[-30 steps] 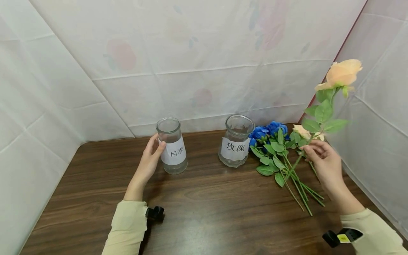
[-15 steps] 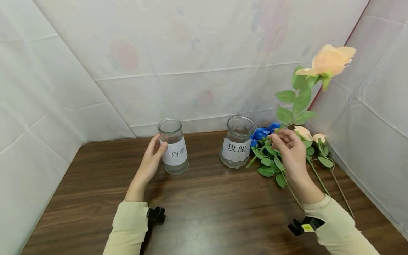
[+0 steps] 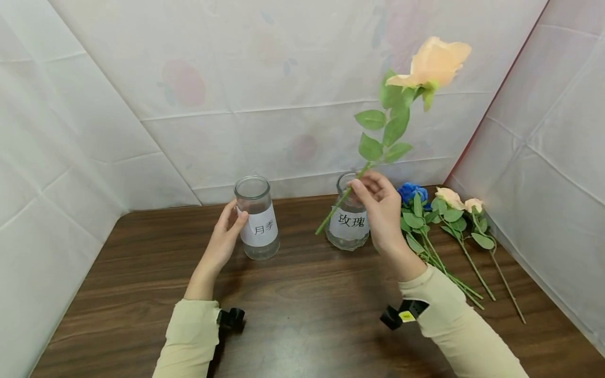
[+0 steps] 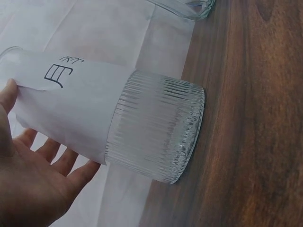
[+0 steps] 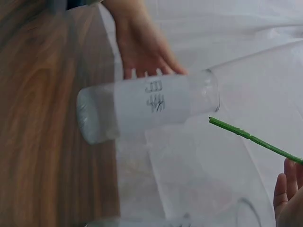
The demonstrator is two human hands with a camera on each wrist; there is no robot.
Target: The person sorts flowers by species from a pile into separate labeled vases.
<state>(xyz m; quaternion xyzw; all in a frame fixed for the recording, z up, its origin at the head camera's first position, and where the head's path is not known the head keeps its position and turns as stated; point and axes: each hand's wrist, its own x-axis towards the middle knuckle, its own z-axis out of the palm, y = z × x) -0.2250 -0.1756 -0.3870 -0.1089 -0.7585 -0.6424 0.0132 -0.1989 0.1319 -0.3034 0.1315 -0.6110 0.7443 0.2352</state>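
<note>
In the head view my right hand (image 3: 380, 207) pinches the green stem of a peach artificial rose (image 3: 432, 65), its bloom up and to the right. The stem's lower end slants down left, across the wide-necked glass vase (image 3: 347, 243) labelled 玫瑰. My left hand (image 3: 222, 231) holds the straight glass vase (image 3: 262, 251) labelled 月季, thumb in front and fingers behind. In the left wrist view that hand (image 4: 42, 175) lies along the paper label (image 4: 71, 104). The right wrist view shows the bare stem end (image 5: 246, 135) pointing toward this vase's mouth.
Blue artificial roses (image 3: 412, 194) lie right of the 玫瑰 vase, partly hidden by my right hand. Two peach roses (image 3: 450, 197) lie beside them, stems toward the front right. White cloth walls (image 3: 302, 115) enclose the dark wooden table (image 3: 302, 315) at the back and sides.
My right hand has carried the peach rose leftward from above the flower pile to in front of the 玫瑰 vase. The left hand stays on its vase.
</note>
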